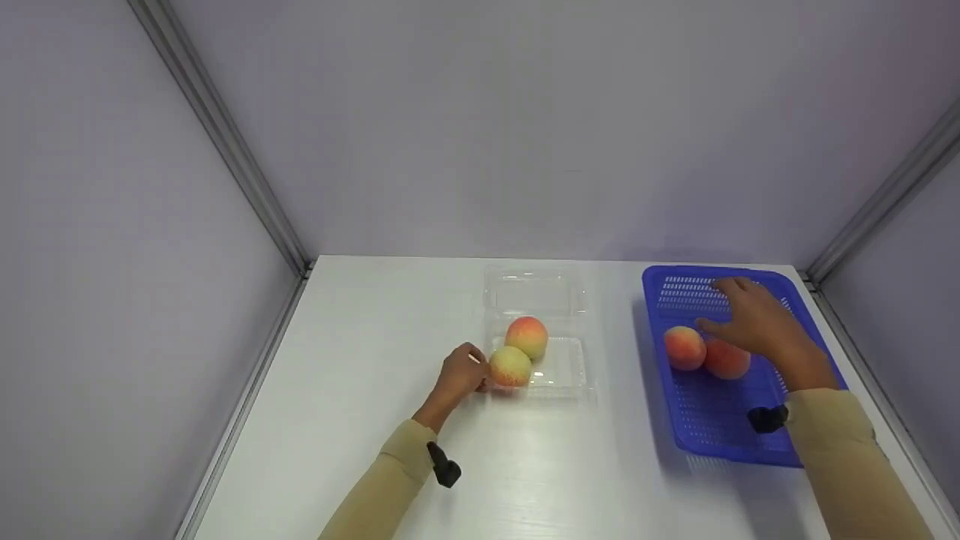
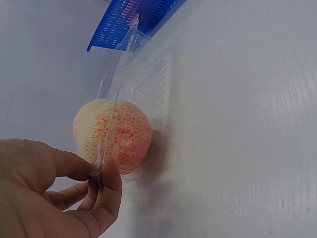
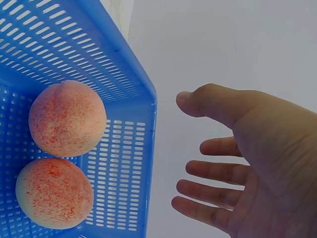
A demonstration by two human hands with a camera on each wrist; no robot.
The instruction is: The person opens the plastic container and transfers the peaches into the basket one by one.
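A clear plastic clamshell box [image 1: 559,367] lies on the table with its lid [image 1: 534,292] folded back. Two peaches sit in its left half, a yellowish peach [image 1: 510,367] in front and a redder peach [image 1: 527,337] behind. My left hand [image 1: 459,373] pinches the box's left rim between thumb and fingers, clearest in the left wrist view. Over the blue basket [image 1: 750,450], my right hand [image 1: 757,319] hovers with fingers spread and holds nothing. Inside the basket lie two more peaches, a left peach [image 1: 684,348] and a right peach [image 1: 727,360], partly under the hand.
The white table [image 1: 375,322] meets a pale back wall [image 1: 480,150]. Side panels with grey metal rails [image 1: 232,157] close it in at left and right. The basket has raised, slotted walls [image 3: 119,168].
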